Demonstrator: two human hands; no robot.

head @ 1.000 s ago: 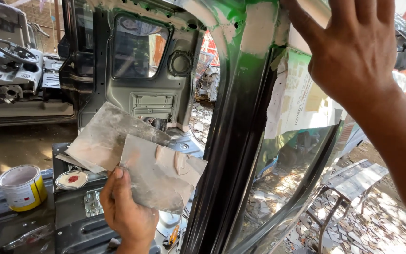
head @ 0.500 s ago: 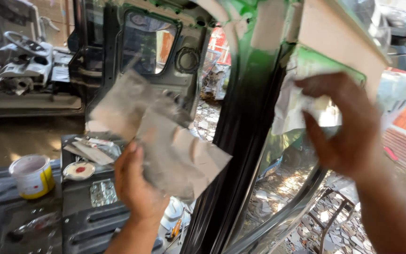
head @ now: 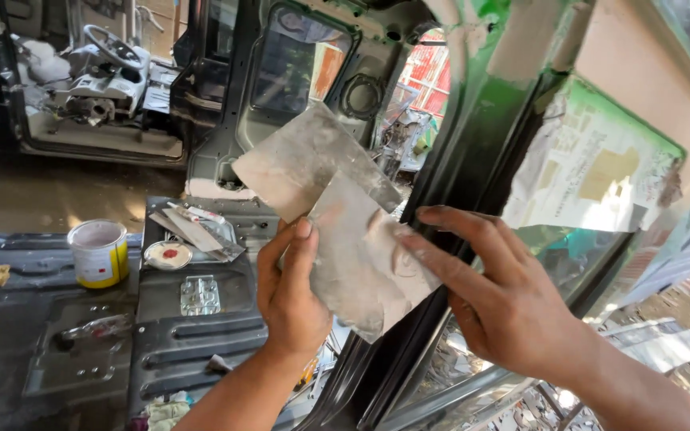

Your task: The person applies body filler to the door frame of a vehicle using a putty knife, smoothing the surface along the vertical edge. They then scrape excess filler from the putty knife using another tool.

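My left hand [head: 291,297] grips two flat grey metal spreader blades [head: 337,215], fanned out and smeared with pale filler, in front of me. My right hand [head: 498,297] has come down beside them, fingers spread, its fingertips touching the right edge of the nearer blade. Both hands are right next to a dark vehicle pillar [head: 473,160] streaked with green paint and patches of pale filler. Masking paper [head: 592,172] covers the window to the right of the pillar.
A white and yellow can [head: 99,253] stands on the dark ribbed vehicle floor [head: 161,343], with a round lid [head: 167,255] and more flat blades [head: 193,229] beside it. Behind, an open door [head: 281,88] and a stripped cab with a steering wheel [head: 113,48].
My right hand dropped from the upper pillar and masked window down to the blades. My left hand lifted the blades higher and nearer the pillar.
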